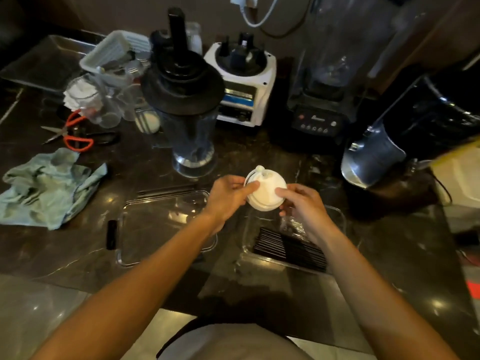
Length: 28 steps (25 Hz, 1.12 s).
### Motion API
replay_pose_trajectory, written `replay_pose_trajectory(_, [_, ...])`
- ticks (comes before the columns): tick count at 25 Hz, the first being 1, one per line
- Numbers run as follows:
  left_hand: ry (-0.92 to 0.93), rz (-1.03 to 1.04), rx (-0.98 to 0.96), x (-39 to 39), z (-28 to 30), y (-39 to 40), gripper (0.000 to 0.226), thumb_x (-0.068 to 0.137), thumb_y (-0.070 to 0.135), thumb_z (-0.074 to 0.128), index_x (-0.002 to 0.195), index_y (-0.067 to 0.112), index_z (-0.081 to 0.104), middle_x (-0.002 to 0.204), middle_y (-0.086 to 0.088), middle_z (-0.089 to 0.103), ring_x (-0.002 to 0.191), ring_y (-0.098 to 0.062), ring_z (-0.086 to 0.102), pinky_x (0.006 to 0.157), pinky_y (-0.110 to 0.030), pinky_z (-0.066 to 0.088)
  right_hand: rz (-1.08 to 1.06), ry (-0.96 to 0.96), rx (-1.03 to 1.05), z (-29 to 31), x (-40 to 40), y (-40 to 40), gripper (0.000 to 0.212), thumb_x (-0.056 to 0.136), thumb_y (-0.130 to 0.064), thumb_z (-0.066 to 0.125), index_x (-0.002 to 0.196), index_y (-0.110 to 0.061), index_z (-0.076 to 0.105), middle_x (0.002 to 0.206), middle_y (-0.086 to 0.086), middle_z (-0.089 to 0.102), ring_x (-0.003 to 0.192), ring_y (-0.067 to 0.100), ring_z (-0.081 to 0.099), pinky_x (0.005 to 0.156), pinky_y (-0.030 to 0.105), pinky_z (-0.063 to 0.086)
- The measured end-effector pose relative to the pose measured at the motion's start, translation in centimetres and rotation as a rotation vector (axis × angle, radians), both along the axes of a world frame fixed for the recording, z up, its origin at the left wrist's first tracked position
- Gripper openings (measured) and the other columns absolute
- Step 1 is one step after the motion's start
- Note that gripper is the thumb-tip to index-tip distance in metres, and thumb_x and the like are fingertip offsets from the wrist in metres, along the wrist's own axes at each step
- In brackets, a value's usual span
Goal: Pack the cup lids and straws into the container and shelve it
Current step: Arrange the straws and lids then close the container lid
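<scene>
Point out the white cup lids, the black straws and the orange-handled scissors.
white cup lids (265, 197), head view, top of the stack.
black straws (291, 249), head view, middle of the bundle.
orange-handled scissors (78, 142), head view, lower handle loop.

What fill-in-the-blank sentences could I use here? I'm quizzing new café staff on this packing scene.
1. Both hands, left hand and right hand, hold a stack of white ____.
2. The black straws lie inside the clear ____ on the right.
3. The scissors have ____ handles.
4. The crumpled cloth lies on the ____ side of the counter.

Missing words: cup lids; container; orange; left
</scene>
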<state>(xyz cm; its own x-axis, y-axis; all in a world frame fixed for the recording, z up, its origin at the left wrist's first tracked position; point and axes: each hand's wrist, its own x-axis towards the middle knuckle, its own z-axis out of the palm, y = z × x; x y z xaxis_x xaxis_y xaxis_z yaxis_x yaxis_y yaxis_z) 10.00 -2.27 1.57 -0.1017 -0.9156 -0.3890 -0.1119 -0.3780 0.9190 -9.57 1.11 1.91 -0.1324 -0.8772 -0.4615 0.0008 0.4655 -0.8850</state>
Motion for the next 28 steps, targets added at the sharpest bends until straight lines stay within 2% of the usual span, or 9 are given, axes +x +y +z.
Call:
replay_pose_trajectory(3, [-0.034,-0.101,0.040,-3.9,-0.6,1.3,0.029,0.091,0.020,0.075,0.115,0.004,0.072,0.096,-0.006,0.076,0.081,-0.010,0.069,0.065,-0.016,0.056,-0.072,-0.035,0.071,-0.6,-4.2,2.6,0.032,0.091,-0.021,0.077,0.114,0.000,0.072,0.090,0.015,0.074,0.075,0.023,0.066,0.061,0.030,0.056])
replay_pose_trajectory(8, [-0.067,-0.064,0.171,-7.3,-3.0,4.2,0.034,0.090,0.019,0.075,0.120,0.014,0.060,0.104,0.001,0.068,0.104,-0.018,0.068,0.099,-0.044,0.057,-0.033,-0.010,0.227,-2.6,-7.6,5.1,0.028,0.092,-0.020,0.076,0.114,-0.004,0.072,0.098,0.019,0.073,0.082,0.023,0.068,0.066,0.031,0.062])
replay_pose_trajectory(10, [-0.069,0.005,0.213,-7.8,-3.9,5.1,0.023,0.090,0.019,0.075,0.109,0.018,0.062,0.105,-0.001,0.068,0.106,-0.019,0.067,0.099,-0.045,0.056,0.023,0.006,0.281,-3.4,-7.9,4.9,0.031,0.091,-0.022,0.077,0.117,-0.006,0.070,0.101,0.017,0.076,0.080,0.020,0.070,0.068,0.032,0.063])
replay_pose_trajectory(12, [-0.079,0.066,0.223,-8.0,-4.3,5.7,0.016,0.092,0.017,0.072,0.107,0.017,0.066,0.103,-0.001,0.071,0.103,-0.017,0.068,0.091,-0.037,0.058,0.055,0.025,0.306,-3.9,-7.5,4.2,0.029,0.092,-0.021,0.077,0.116,-0.008,0.068,0.101,0.015,0.076,0.080,0.018,0.071,0.068,0.032,0.064])
replay_pose_trajectory(15, [-0.102,0.086,0.229,-8.7,-3.8,6.3,0.027,0.094,0.016,0.066,0.121,0.014,0.068,0.103,0.003,0.071,0.094,-0.006,0.064,0.069,-0.019,0.047,0.050,0.042,0.299,-4.5,-6.4,3.2,0.015,0.093,-0.019,0.075,0.104,-0.015,0.065,0.104,0.014,0.074,0.083,0.019,0.070,0.070,0.032,0.065])
replay_pose_trajectory(20, [-0.177,0.156,0.237,-10.2,-3.8,7.0,0.046,0.092,0.020,0.069,0.135,0.012,0.058,0.120,-0.005,0.067,0.104,-0.016,0.059,0.062,-0.014,0.040,0.088,0.049,0.295,-6.0,-5.1,1.9,0.021,0.095,-0.017,0.072,0.111,-0.004,0.068,0.110,0.021,0.073,0.084,0.021,0.068,0.073,0.035,0.065])
replay_pose_trajectory(22, [-0.194,0.154,0.247,-10.2,-4.1,7.3,0.049,0.092,0.021,0.069,0.138,0.010,0.055,0.125,-0.006,0.065,0.108,-0.016,0.059,0.065,-0.014,0.042,0.112,0.070,0.284,-6.5,-4.8,1.5,0.017,0.095,-0.017,0.071,0.109,-0.006,0.070,0.110,0.020,0.074,0.084,0.020,0.068,0.075,0.035,0.065])
replay_pose_trajectory(25, [-0.174,0.185,0.276,-9.9,-4.7,7.3,0.054,0.092,0.023,0.069,0.143,0.012,0.052,0.132,-0.008,0.063,0.122,-0.024,0.059,0.087,-0.028,0.049,0.169,0.148,0.244,-6.9,-4.3,1.2,0.004,0.098,-0.019,0.069,0.099,-0.016,0.071,0.105,0.014,0.074,0.089,0.020,0.070,0.076,0.035,0.066])
replay_pose_trajectory(28, [-0.141,0.179,0.298,-9.8,-4.7,7.2,0.057,0.094,0.022,0.068,0.146,0.014,0.047,0.138,-0.007,0.058,0.127,-0.024,0.055,0.091,-0.030,0.045,0.204,0.249,0.181,-7.6,-3.8,1.1,0.012,0.101,-0.023,0.066,0.106,-0.014,0.072,0.102,0.010,0.075,0.093,0.021,0.073,0.074,0.035,0.066])
